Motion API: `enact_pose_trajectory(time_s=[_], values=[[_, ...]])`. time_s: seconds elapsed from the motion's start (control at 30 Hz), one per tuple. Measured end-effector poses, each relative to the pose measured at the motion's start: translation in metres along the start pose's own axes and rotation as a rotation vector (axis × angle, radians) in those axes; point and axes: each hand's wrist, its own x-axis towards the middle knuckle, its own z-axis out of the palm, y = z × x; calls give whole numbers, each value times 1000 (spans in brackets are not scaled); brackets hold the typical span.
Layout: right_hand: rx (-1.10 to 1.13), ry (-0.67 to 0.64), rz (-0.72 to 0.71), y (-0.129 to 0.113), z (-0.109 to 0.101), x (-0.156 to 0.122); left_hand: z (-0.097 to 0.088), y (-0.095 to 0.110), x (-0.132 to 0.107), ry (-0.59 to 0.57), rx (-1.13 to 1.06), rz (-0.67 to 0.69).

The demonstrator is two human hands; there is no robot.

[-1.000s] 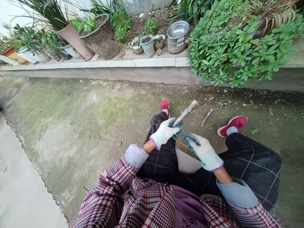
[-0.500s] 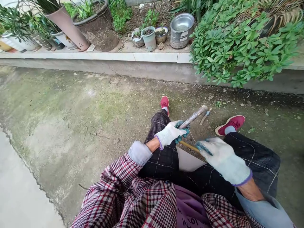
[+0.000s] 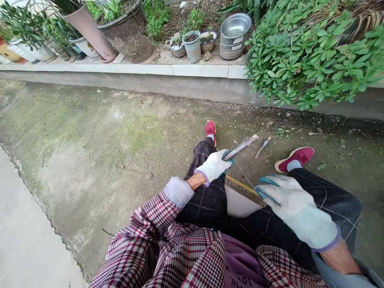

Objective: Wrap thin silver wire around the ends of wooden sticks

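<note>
My left hand (image 3: 212,165), in a white work glove with green-blue palm coating, is closed around a stick (image 3: 242,146) wrapped in something silvery and shiny. The stick tilts up to the right above my knee. A thin pale wire or thread (image 3: 242,173) runs from beside the left hand to the fingertips of my gloved right hand (image 3: 295,210). That hand pinches the strand between thumb and finger, while its other fingers stretch forward. Below the strand, a yellow rod (image 3: 238,183) slopes between the two hands; its right end is hidden by the right hand.
On the ground past the stick lies a short piece of branch (image 3: 263,147) with a bluish wrapping. A tiled ledge (image 3: 198,71) carries potted plants and a metal pot (image 3: 235,38). A leafy shrub (image 3: 312,60) overhangs at right. Red shoes (image 3: 295,158) rest on the dirt.
My right hand has moved right and toward my body, and the strand between the hands shows longer. The left hand keeps its hold on the stick. The view has shifted slightly.
</note>
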Motion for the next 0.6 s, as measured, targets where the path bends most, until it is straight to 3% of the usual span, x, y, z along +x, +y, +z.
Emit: enact_pose_trajectory(time_s=[0.13,0.23,0.3,0.4,0.47,0.5,0.6], values=[[140,-5,75,-15,-10,-4,-3,-2,5,12,168,73],[205,20,189,-16,-33,-10,-5,-2,7,-22,383,138],[211,36,212,-8,-50,-12,-1,0,3,-114,624,167],[193,72,316,15,-59,-8,13,5,-13,-405,959,281],[217,102,439,34,-45,-1,22,11,-26,-618,998,412],[258,50,508,44,-32,2,25,15,-32,-696,954,451],[391,-41,670,60,18,6,22,29,-43,-781,740,448]])
